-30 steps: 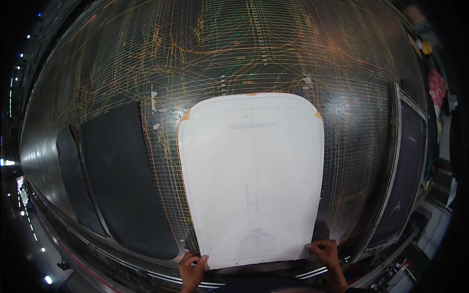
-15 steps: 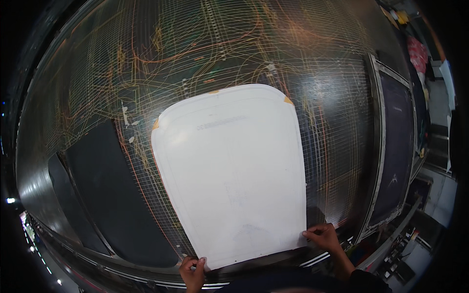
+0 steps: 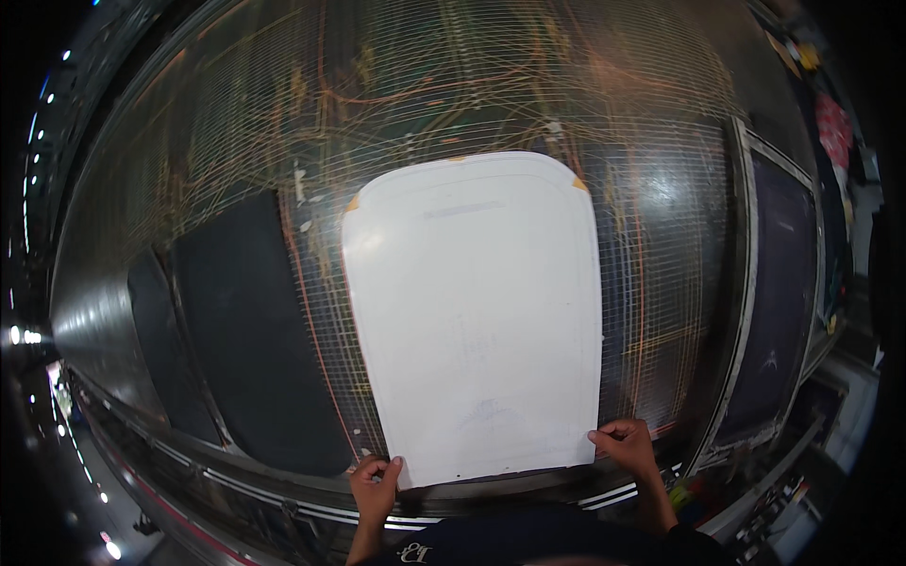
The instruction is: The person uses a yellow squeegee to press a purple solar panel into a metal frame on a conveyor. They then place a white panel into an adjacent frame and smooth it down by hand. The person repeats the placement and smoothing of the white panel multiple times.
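A large white panel (image 3: 481, 283) with rounded far corners lies flat in front of me, with faint lines and marks on it. Small orange patches show at its far edge and corners. At its near left corner, my left hand (image 3: 376, 486) is closed, thumb and finger pinching the edge. My right hand (image 3: 628, 446) pinches the near right corner the same way, its other fingers curled. Under the panel is a dark tabletop (image 3: 661, 283) covered in yellow and orange lines.
Dark cloth-like pieces (image 3: 255, 330) lie on the table to the left. On the right rests a framed screen (image 3: 779, 274) with a dark purple face. A metal rail (image 3: 283, 495) runs along the near edge. Reddish cloth (image 3: 833, 132) sits at the far right.
My view has turned a little, so the table and panel appear shifted right and upward. Both hands keep their pinch on the near corners; the panel looks unmoved on the table.
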A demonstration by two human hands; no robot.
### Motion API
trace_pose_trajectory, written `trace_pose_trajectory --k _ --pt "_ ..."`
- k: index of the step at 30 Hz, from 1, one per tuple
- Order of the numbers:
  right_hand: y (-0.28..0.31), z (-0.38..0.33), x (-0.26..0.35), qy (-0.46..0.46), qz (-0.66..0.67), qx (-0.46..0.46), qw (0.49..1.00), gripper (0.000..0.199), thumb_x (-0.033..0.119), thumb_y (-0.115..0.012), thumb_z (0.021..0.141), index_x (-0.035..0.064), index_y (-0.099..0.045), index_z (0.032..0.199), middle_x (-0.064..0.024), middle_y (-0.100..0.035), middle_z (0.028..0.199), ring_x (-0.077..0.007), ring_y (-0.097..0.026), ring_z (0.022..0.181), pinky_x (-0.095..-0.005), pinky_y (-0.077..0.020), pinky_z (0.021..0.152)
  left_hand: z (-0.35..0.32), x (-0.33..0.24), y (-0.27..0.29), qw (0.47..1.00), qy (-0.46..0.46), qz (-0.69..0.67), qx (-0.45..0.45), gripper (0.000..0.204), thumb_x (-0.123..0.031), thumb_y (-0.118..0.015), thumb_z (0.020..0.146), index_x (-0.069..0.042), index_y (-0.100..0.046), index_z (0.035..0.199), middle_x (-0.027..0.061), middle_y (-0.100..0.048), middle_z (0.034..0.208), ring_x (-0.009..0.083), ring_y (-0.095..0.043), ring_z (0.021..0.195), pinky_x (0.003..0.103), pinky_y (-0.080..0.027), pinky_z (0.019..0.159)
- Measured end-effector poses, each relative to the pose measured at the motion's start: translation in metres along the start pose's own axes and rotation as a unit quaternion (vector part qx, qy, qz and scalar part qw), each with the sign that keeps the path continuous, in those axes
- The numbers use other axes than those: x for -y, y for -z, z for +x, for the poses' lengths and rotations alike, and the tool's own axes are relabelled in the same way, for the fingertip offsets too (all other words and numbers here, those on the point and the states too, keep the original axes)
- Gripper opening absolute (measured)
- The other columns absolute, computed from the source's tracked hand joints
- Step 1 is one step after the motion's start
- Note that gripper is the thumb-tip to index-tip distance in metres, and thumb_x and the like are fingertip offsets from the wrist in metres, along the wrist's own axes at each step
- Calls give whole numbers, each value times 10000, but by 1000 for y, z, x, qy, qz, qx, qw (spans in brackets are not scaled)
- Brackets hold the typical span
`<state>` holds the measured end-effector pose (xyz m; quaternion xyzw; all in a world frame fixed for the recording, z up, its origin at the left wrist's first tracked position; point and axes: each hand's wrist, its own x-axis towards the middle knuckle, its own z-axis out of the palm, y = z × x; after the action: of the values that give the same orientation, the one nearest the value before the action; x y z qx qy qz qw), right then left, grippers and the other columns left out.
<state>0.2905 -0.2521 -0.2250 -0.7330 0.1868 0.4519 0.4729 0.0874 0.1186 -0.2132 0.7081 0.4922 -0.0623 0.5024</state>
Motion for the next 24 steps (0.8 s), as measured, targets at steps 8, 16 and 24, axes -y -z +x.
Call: trace_pose_trajectory --k 8,16,24 --pt "-2 1 5 -26 4 -37 999 179 97 -821 799 -48 -720 774 -95 -697 674 -128 -664 609 -257 -533 576 0 3 -4 1000 -9 -1 -25 260 -121 -800 831 31 -632 704 42 -565 660 114 -516 626 279 -396 580" --pt "0 1 0 27 -28 -56 998 136 73 -805 820 1 -721 742 -22 -685 691 -71 -598 611 -232 -468 583 2 2 -1 999 -26 -40 -20 240 -152 -801 847 25 -685 731 54 -592 653 103 -520 574 268 -388 528" --pt "-2 -5 0 35 -97 -85 991 151 121 -807 826 -13 -744 796 -26 -687 722 -88 -594 668 -256 -462 636 1 -5 3 999 -8 -45 -12 246 -131 -775 870 29 -661 723 55 -570 650 109 -510 591 275 -382 547"
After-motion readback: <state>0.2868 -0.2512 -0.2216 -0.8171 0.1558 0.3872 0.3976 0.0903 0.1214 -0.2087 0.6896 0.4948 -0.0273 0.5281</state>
